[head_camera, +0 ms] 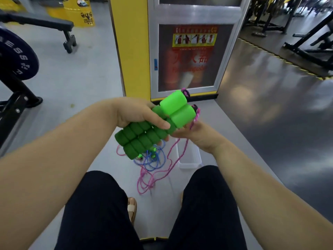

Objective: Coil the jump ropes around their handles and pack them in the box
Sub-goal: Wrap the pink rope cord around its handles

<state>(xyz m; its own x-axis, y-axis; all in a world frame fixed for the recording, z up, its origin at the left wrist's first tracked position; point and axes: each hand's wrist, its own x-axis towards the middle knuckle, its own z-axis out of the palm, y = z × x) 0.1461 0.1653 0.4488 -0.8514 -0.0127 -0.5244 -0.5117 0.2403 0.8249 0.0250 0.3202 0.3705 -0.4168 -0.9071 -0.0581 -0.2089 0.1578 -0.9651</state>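
The left hand (142, 114) clamps the two green handles (153, 127) side by side. The right hand (196, 134) sits under their far ends; whether it pinches the pink rope (138, 183) cannot be told. That rope trails to the floor (111, 159), crossed with the blue rope (153, 165), so winding could drag both up knotted. The clear box (189, 159) lies just beyond.

Handles (144, 136) above ropes (149, 163) on floor (86, 73)
The box (189, 166) lies on the floor just right of the ropes, before the cabinet (187, 60).
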